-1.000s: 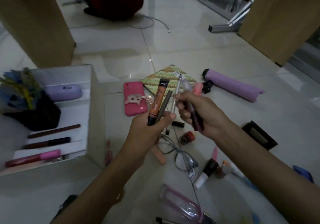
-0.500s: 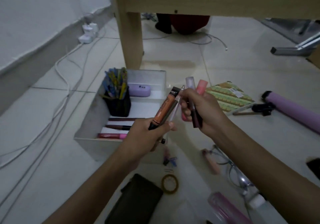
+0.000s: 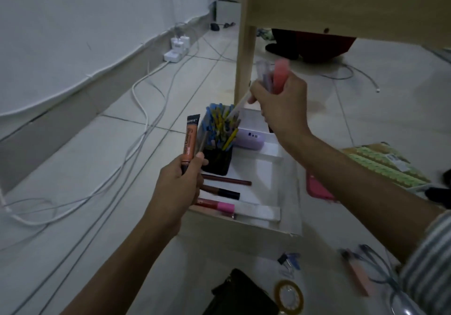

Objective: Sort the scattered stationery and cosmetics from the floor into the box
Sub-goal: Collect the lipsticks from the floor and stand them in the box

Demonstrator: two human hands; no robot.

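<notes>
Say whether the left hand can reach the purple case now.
Probably not: the left hand grips an orange tube, and the pen cup stands between it and the purple case.

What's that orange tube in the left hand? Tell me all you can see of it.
The orange tube is a slim squeeze tube, plastic by its look, with a flat black crimped end on top bearing white lettering too blurred to read. It stands nearly upright, leaning slightly right. The left hand grips its lower end together with a thin brown stick. It is held left of the black pen cup.
</notes>
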